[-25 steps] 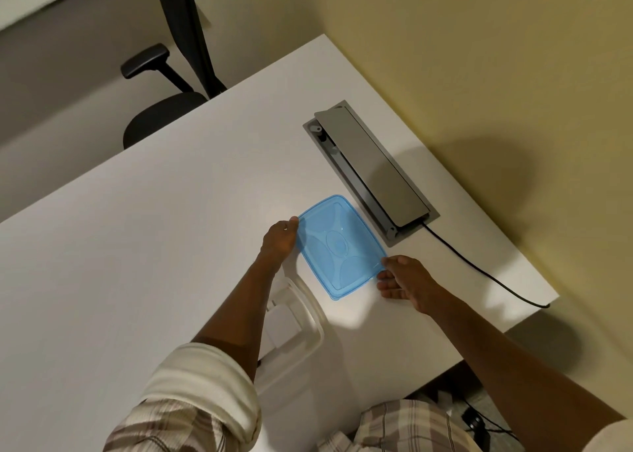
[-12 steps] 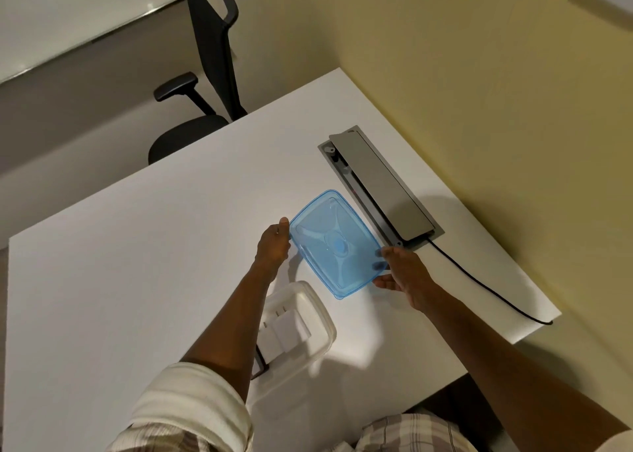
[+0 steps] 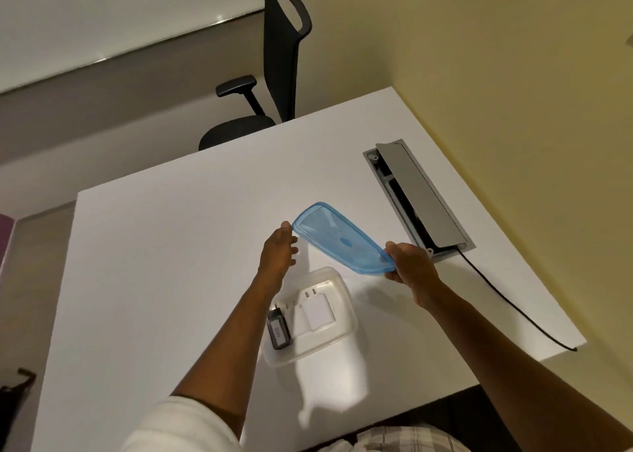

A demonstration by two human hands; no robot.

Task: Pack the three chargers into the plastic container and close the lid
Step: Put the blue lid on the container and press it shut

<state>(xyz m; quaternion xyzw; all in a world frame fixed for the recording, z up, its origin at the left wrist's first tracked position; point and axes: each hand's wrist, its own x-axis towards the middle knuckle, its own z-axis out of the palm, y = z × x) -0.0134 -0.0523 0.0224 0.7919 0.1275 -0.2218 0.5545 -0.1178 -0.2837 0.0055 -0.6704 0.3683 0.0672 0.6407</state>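
The right hand (image 3: 409, 263) is closed around the near corner of the blue lid (image 3: 339, 237), thumb on top and fingers underneath, holding it tilted in the air above the bench (image 3: 171, 246). The left hand (image 3: 278, 249) is loosely open, its fingertips just touching the lid's far edge without gripping it. Below and between the two forearms sits the clear plastic container (image 3: 339, 335) on the bench, uncovered. Inside it lie two white chargers (image 3: 317, 311) side by side and a black charger (image 3: 279, 330) against the left wall.
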